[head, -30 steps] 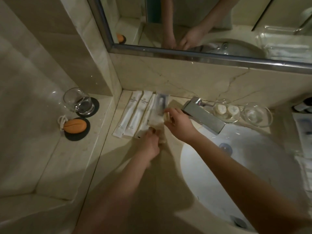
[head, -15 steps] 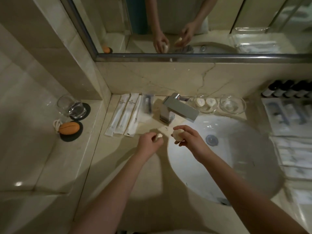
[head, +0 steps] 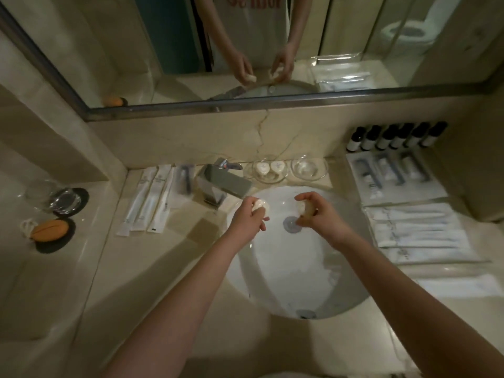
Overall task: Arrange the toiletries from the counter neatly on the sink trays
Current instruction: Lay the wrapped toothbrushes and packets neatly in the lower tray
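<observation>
Over the white sink basin (head: 286, 268), my left hand (head: 249, 219) grips a small pale round soap (head: 261, 206). My right hand (head: 321, 214) holds a second pale soap (head: 306, 208) just above the drain. Behind the basin stand two glass dishes: the left dish (head: 266, 171) holds two wrapped white soaps, and the right dish (head: 309, 168) holds nothing. Several white sachets (head: 148, 199) and a clear packet (head: 185, 178) lie on the counter left of the chrome faucet (head: 222, 184).
A row of dark bottles (head: 395, 137) stands at the back right, above trays of wrapped toiletries (head: 395, 181) and white packets (head: 420, 233). On the left ledge sit a glass tumbler (head: 54, 197) and an orange sponge (head: 50, 230) on dark coasters. A mirror spans the wall.
Both hands have moved right from the counter by the faucet to over the basin, each carrying a soap. The view has shifted right, bringing the bottles and trays into sight.
</observation>
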